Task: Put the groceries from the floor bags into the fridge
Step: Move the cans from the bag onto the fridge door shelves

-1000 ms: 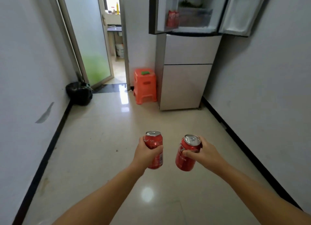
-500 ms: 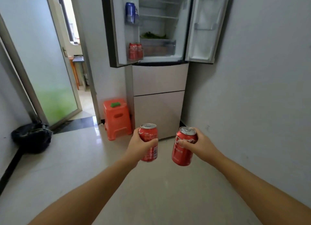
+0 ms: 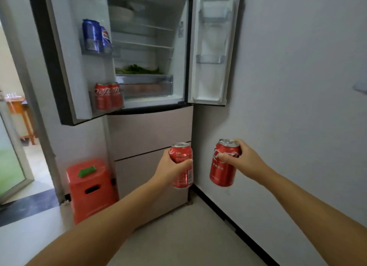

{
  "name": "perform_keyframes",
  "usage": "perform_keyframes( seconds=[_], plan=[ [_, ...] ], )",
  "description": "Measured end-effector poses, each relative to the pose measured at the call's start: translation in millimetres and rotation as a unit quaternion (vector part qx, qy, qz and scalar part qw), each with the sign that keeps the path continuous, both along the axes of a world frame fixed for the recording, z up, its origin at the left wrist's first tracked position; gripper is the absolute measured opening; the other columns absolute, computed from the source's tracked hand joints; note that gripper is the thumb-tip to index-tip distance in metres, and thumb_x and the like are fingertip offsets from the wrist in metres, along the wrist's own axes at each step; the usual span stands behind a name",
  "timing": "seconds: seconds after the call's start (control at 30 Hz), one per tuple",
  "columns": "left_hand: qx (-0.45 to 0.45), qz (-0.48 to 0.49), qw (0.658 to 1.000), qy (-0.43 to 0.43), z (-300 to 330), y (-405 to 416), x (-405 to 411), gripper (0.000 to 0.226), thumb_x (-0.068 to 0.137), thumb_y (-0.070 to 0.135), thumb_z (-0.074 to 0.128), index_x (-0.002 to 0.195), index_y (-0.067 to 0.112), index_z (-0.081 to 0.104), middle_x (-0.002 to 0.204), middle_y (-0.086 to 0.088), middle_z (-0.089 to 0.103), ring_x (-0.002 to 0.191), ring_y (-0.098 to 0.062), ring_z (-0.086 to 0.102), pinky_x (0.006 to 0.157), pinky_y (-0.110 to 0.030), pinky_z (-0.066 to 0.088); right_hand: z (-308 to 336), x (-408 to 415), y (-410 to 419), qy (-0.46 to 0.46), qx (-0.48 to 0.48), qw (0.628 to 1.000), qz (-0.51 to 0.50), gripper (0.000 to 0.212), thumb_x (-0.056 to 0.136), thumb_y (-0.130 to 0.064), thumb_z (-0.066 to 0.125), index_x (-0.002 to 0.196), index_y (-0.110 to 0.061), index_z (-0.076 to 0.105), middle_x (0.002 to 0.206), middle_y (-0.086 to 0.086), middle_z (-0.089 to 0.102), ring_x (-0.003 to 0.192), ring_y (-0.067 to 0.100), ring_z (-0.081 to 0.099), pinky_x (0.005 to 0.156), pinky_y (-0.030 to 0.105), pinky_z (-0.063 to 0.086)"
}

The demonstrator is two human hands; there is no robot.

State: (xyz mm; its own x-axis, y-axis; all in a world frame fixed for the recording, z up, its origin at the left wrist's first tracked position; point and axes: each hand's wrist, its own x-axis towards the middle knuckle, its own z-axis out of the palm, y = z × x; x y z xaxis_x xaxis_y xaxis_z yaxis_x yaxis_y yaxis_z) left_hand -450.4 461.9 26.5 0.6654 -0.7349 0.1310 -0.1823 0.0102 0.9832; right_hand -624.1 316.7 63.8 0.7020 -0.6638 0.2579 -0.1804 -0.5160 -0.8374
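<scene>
We have 2 red cans in play, 1 in each hand, both held out in front of the open fridge (image 3: 151, 47). Our left hand (image 3: 170, 169) wraps around the middle of its red can (image 3: 181, 156), thumb across the front, fingers curled behind, the can upright with its top and base showing above and below the grip. Our right hand (image 3: 243, 161) grips the other red can (image 3: 224, 166) high up, thumb pressed on the front near the top and fingers curled round the rim at the back, so most of the can hangs below the hand, tilted a little. The 2 cans sit apart, side by side, level with the fridge's lower drawers (image 3: 151, 138). Up in the left door (image 3: 65, 53), 2 red cans (image 3: 107, 95) stand in the bottom shelf and 2 blue cans (image 3: 95, 36) in the shelf above. Leafy greens (image 3: 139, 69) lie inside on top of the crisper drawer. An orange stool (image 3: 90, 188) stands on the floor beside the fridge, a green item (image 3: 86, 171) on top.
</scene>
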Motion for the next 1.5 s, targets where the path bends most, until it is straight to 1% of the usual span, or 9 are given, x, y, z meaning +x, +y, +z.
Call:
perform_keyframes(
  seconds=[0.13, 0.33, 0.47, 0.67, 0.8, 1.0, 1.2, 1.37, 1.5],
  plan=[
    [-0.035, -0.005, 0.999, -0.015, 38, -98, 66, 0.061, 0.077, 0.022, 0.075, 0.127, 0.024, 0.040, 0.111, 0.003, 0.058, 0.096, -0.013, 0.058, 0.083, -0.035, 0.046, 34, 63, -97, 0.008, -0.035, 0.999, 0.016, 0.051, 0.078, -0.032, 0.074, 0.120, -0.022, 0.048, 0.115, 0.001, 0.060, 0.105, 0.021, 0.059, 0.085, 0.033, 0.049],
    [-0.073, 0.032, 0.997, -0.018, 102, -213, 167, 0.063, 0.078, 0.023, 0.074, 0.130, 0.024, 0.039, 0.110, 0.004, 0.054, 0.094, -0.012, 0.054, 0.081, -0.036, 0.044, 100, 173, -217, -0.008, -0.071, 0.997, 0.032, 0.049, 0.079, -0.034, 0.073, 0.119, -0.027, 0.045, 0.112, -0.003, 0.057, 0.104, 0.018, 0.058, 0.082, 0.030, 0.047],
    [-0.084, 0.039, 0.992, -0.084, 148, -284, 231, 0.066, 0.078, 0.025, 0.074, 0.133, 0.022, 0.037, 0.110, 0.005, 0.053, 0.103, -0.017, 0.055, 0.082, -0.036, 0.043, 135, 243, -283, -0.028, -0.096, 0.995, 0.019, 0.053, 0.080, -0.037, 0.072, 0.122, -0.023, 0.045, 0.113, -0.002, 0.055, 0.104, 0.018, 0.056, 0.085, 0.034, 0.049],
    [-0.151, -0.027, 0.980, -0.123, 228, -395, 312, 0.056, 0.079, 0.024, 0.073, 0.126, 0.021, 0.042, 0.105, 0.004, 0.060, 0.094, -0.013, 0.060, 0.081, -0.034, 0.050, 204, 326, -371, -0.102, -0.167, 0.980, -0.038, 0.050, 0.079, -0.039, 0.072, 0.119, -0.021, 0.049, 0.104, -0.005, 0.058, 0.094, 0.014, 0.058, 0.078, 0.027, 0.045],
    [-0.195, -0.066, 0.968, -0.144, 286, -465, 360, 0.058, 0.078, 0.024, 0.074, 0.127, 0.019, 0.045, 0.116, -0.004, 0.062, 0.102, -0.020, 0.063, 0.092, -0.044, 0.051, 262, 363, -424, -0.157, -0.202, 0.962, -0.091, 0.042, 0.078, -0.040, 0.074, 0.108, -0.023, 0.049, 0.096, -0.008, 0.060, 0.097, 0.016, 0.062, 0.081, 0.032, 0.051],
    [-0.253, -0.111, 0.942, -0.189, 359, -562, 395, 0.059, 0.078, 0.027, 0.074, 0.127, 0.019, 0.041, 0.115, 0.001, 0.059, 0.104, -0.017, 0.059, 0.090, -0.038, 0.048, 336, 377, -485, -0.205, -0.255, 0.932, -0.156, 0.042, 0.078, -0.041, 0.073, 0.108, -0.025, 0.049, 0.097, -0.009, 0.060, 0.095, 0.014, 0.062, 0.083, 0.035, 0.054],
    [-0.222, -0.136, 0.947, -0.190, 348, -630, 413, 0.059, 0.079, 0.030, 0.073, 0.127, 0.019, 0.041, 0.116, 0.000, 0.058, 0.104, -0.018, 0.057, 0.090, -0.041, 0.047, 349, 403, -525, -0.198, -0.278, 0.920, -0.190, 0.046, 0.076, -0.044, 0.074, 0.110, -0.024, 0.050, 0.098, -0.009, 0.060, 0.093, 0.011, 0.061, 0.075, 0.027, 0.051],
    [-0.183, -0.159, 0.941, -0.237, 331, -654, 425, 0.055, 0.075, 0.033, 0.077, 0.121, 0.018, 0.051, 0.106, -0.001, 0.066, 0.096, -0.017, 0.066, 0.083, -0.037, 0.055, 320, 424, -555, -0.138, -0.260, 0.933, -0.208, 0.050, 0.072, -0.048, 0.076, 0.107, -0.023, 0.052, 0.095, -0.010, 0.060, 0.090, 0.011, 0.062, 0.079, 0.029, 0.053],
    [-0.148, -0.161, 0.941, -0.257, 324, -661, 428, 0.061, 0.071, 0.040, 0.078, 0.121, 0.020, 0.049, 0.104, -0.001, 0.066, 0.093, -0.017, 0.067, 0.077, -0.034, 0.056, 302, 426, -572, -0.105, -0.226, 0.950, -0.191, 0.053, 0.071, -0.050, 0.076, 0.111, -0.023, 0.052, 0.102, -0.004, 0.063, 0.093, 0.015, 0.065, 0.085, 0.036, 0.056]
  ],
)
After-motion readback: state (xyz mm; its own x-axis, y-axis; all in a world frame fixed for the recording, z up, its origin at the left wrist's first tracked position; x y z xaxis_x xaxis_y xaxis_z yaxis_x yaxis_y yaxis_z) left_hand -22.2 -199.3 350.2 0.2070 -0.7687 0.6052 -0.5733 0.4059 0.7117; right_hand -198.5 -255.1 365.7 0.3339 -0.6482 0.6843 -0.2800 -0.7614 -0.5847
